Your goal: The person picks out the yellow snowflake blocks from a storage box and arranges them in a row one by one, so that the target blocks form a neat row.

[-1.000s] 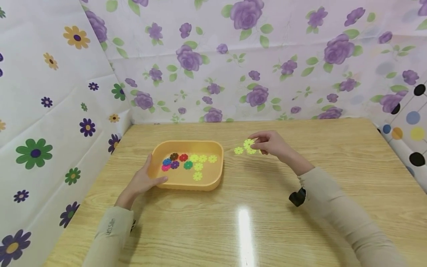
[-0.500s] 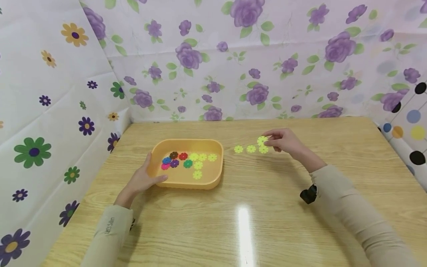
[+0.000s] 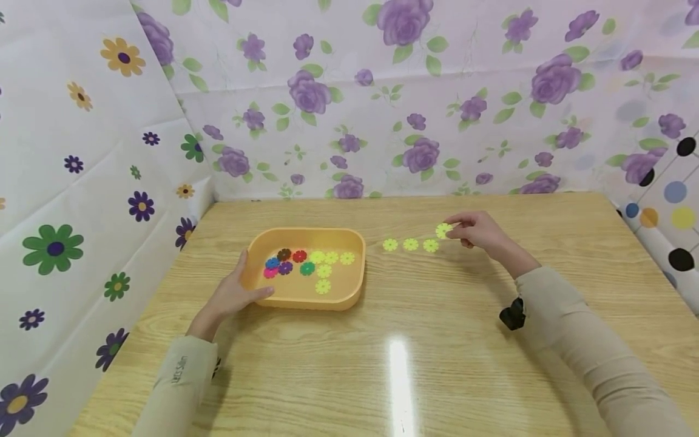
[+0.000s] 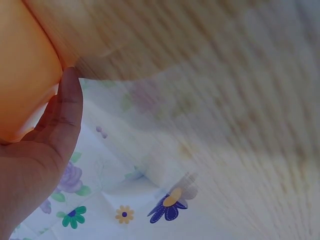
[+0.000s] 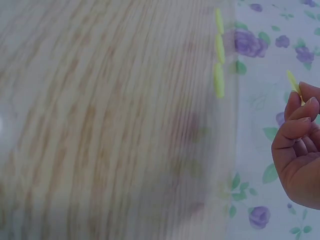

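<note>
My left hand (image 3: 232, 294) grips the left end of an orange plastic tray (image 3: 357, 267), thumb over the near rim and fingers along the outer side. Inside the tray lie several flower-shaped plastic discs: yellow ones, a green disc (image 3: 307, 268), a red disc (image 3: 299, 256), plus brown, blue, purple and pink ones. Right of the tray, 3 yellow discs (image 3: 411, 244) lie in a row on the table. My right hand (image 3: 477, 233) pinches another yellow disc (image 5: 293, 81) between thumb and fingertips, raised above the table just past the row's right end.
The wooden table (image 3: 327, 364) meets a flower-printed sheet (image 3: 349, 121) along its back edge. Another printed sheet (image 3: 82, 200) bounds the left side, and a dotted one (image 3: 677, 206) the right. A dark wrist camera (image 3: 513, 314) hangs under the right sleeve.
My right hand has moved right along the row with the pinched yellow disc, uncovering the discs lying there. The left hand and the tray have stayed in place.
</note>
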Available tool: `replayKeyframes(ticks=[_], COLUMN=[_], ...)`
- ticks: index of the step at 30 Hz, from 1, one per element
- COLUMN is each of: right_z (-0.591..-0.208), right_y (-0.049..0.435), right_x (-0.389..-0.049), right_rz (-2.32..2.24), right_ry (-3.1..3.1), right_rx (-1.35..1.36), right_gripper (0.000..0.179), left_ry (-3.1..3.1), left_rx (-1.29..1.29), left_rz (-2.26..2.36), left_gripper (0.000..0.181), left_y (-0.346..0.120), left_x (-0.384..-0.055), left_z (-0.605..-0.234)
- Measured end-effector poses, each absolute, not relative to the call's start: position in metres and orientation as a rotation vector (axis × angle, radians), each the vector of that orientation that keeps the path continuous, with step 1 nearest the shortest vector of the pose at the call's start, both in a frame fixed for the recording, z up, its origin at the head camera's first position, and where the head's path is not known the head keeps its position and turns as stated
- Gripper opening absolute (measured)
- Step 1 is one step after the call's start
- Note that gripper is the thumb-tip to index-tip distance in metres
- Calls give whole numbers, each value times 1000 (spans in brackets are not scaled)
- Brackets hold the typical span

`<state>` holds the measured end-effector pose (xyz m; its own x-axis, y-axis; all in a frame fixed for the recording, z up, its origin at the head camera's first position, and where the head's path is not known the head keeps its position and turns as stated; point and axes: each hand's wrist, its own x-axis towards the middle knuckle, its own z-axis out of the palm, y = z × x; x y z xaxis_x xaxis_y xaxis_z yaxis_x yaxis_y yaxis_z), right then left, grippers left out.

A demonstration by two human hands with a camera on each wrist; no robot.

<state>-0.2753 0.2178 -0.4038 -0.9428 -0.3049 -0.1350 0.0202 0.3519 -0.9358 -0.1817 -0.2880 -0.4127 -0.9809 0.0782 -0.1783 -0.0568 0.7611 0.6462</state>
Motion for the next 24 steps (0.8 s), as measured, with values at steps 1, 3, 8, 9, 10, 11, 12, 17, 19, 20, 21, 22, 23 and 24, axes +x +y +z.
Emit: replayKeyframes(ticks=[1,3,8,9,10,11,12,17,19,20,21,22,23,24], right_z=[-405,-409,-415,-416,-417,-418,-419,-424,-427,-429,-431,-433,-435,-437], right_y=[220,223,230,231,231,231,232,233,234,234,235,235,236,236], right_x=[-276,-278,-283,-283,-284,-284,-285,-287,-288,-289,-290,-291,-292,-293], right_rz=[-1617,-1609,-1577,-1569,-1560,-1549,-1541,-1490,-1475,-1469,-1465,-1464,-1456,-1449], right_ry=[2333,2331,2340,2344,2349,2354,2357,2379,2388,2394,2396,2394,2395,2396], right_rx=[-247,-232,-208,-203,-196,-190,-181,-155,-151,-147,-142,-138,-136,-132], right_gripper=[43,43,42,41,41,40,40,38,39,39,39,39,39,39], left_ry=[2763,2763,2762,2763,2764,2763,2763,2761,2761,2760,2761,2760,2761,2760], left_rx=[17,15,11,12,13,12,12,10,10,8,9,10,10,10], left_rz=[1023,1021,1018,1018,1018,1020,1020,1023,1024,1026,1027,1026,1025,1026], left_gripper=[112,112,112,112,112,112,112,112,112,112,112,112,112,112], left_y=[-288,-288,-288,-288,-288,-288,-288,-288,-288,-288,-288,-288,-288,-288], left_x=[-182,-182,-182,-182,-182,-182,-182,-181,-181,-181,-181,-181,-181,-181], left_z=[-413,-413,-412,-412,-412,-411,-411,-411,-411,-411,-411,-411,-412,-412])
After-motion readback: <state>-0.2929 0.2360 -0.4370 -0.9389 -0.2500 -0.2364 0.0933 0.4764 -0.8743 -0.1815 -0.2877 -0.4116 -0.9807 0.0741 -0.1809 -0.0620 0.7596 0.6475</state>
